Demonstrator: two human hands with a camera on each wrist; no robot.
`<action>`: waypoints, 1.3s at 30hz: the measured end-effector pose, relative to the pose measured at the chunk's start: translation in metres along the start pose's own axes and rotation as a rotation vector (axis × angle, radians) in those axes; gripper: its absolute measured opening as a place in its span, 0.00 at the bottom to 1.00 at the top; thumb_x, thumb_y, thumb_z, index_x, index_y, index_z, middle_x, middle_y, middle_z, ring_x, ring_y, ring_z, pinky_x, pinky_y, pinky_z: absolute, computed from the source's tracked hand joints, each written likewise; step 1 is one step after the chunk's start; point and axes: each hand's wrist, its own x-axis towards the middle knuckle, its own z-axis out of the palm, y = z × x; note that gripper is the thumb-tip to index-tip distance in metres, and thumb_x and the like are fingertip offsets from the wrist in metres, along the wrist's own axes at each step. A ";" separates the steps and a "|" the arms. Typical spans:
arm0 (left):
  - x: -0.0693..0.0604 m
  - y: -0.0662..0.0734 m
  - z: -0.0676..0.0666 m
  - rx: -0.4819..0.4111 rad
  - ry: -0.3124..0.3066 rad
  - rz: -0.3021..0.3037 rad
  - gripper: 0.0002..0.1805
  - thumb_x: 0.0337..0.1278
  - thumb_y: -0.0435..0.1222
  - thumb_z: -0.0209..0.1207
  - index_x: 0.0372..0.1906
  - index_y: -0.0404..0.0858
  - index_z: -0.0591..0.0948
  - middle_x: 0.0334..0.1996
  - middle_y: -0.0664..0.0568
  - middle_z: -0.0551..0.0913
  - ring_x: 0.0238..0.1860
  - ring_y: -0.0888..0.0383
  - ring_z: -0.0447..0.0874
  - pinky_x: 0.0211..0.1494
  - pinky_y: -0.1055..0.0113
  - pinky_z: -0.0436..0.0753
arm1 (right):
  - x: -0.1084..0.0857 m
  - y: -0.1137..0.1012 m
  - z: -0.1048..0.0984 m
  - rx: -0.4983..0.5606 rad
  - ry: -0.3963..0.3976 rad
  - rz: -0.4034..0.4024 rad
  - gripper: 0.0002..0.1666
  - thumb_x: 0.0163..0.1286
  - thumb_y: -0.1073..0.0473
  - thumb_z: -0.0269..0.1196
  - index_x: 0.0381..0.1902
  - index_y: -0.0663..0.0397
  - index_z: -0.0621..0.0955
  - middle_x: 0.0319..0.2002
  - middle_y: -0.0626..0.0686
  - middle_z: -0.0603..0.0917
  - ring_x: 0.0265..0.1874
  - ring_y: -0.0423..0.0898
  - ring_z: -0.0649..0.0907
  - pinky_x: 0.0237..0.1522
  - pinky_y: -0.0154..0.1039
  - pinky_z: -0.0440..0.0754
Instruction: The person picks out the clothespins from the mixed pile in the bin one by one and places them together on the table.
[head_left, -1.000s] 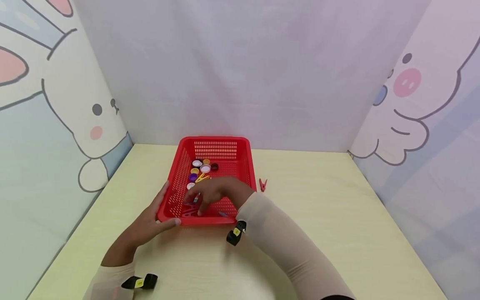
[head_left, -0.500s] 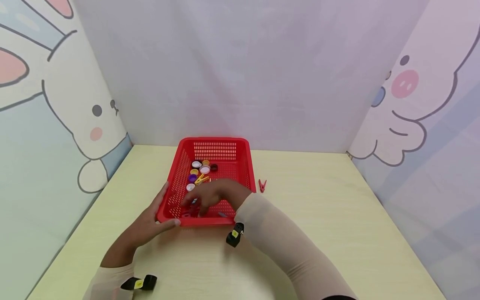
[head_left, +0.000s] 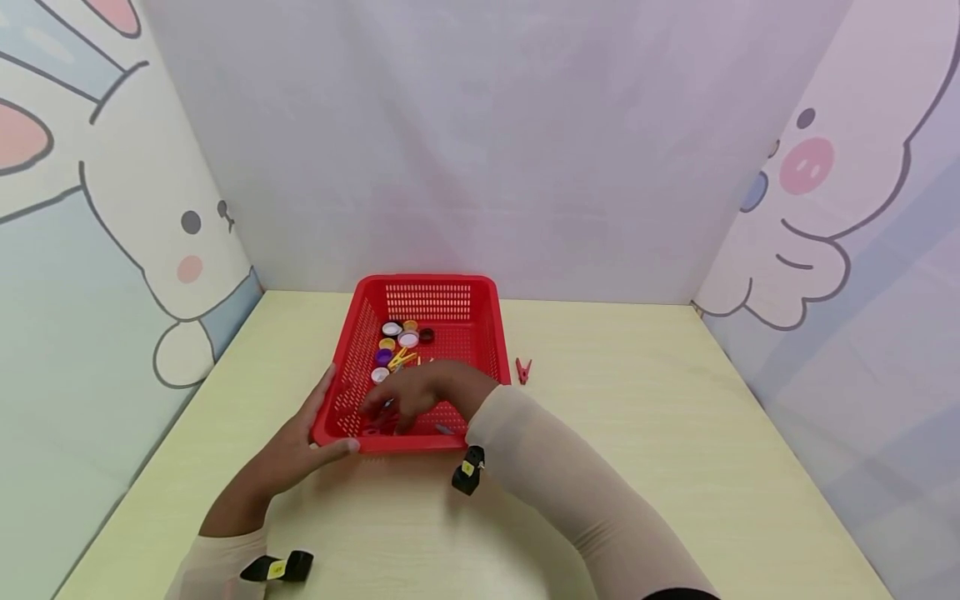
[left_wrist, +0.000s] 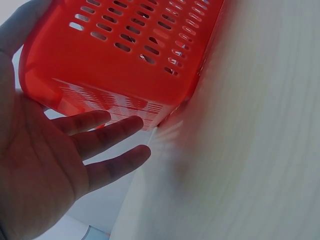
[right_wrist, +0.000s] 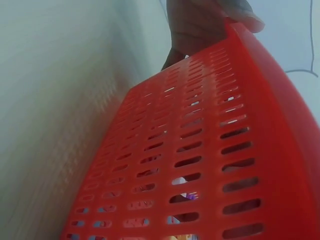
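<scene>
A red perforated basket (head_left: 484, 292) stands on the table. At its near left corner rests my left hand (head_left: 288, 457), thumb over the front rim and fingers along the outer left side. In the left wrist view several fingers (left_wrist: 117, 167) of that hand are straight and spread. My right hand (head_left: 411, 398) reaches down inside, thumb and fingers pointing at the near left part of the basket floor. Red clothespins (head_left: 372, 432) lie under and beside its fingertips; whether it pinches one is hidden. Just beyond is a yellow clothespin (head_left: 402, 358).
Several bottle caps lie along the basket's left side, among them a purple cap (head_left: 384, 357) and a white cap (head_left: 380, 376). A grey item (head_left: 444, 429) lies by the front wall inside. Outside, on the right, a red clothespin (head_left: 523, 371) lies on the table (head_left: 645, 417).
Inside the basket, my right hand has shifted slightly to the left and its fingers have moved a little over the red clothespins. My left hand keeps its place at the corner.
</scene>
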 end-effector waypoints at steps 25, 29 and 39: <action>-0.001 0.002 0.000 0.019 0.000 -0.017 0.71 0.61 0.49 0.77 0.91 0.51 0.33 0.85 0.32 0.55 0.77 0.27 0.67 0.50 0.55 0.96 | 0.001 0.000 0.003 -0.031 0.063 -0.016 0.37 0.70 0.62 0.75 0.75 0.44 0.80 0.68 0.46 0.84 0.64 0.41 0.81 0.66 0.39 0.88; 0.000 0.001 0.001 0.017 0.001 -0.010 0.71 0.61 0.49 0.77 0.91 0.50 0.34 0.85 0.32 0.55 0.77 0.27 0.67 0.50 0.56 0.96 | -0.001 0.000 0.003 -0.010 0.114 -0.003 0.37 0.68 0.65 0.76 0.73 0.44 0.82 0.68 0.48 0.84 0.64 0.43 0.81 0.62 0.39 0.90; 0.000 0.000 0.001 0.028 0.004 -0.011 0.71 0.61 0.49 0.77 0.91 0.50 0.34 0.85 0.32 0.55 0.77 0.27 0.66 0.50 0.55 0.96 | 0.001 0.000 0.003 -0.015 0.104 0.031 0.40 0.67 0.65 0.77 0.75 0.42 0.80 0.69 0.47 0.82 0.66 0.43 0.79 0.60 0.38 0.91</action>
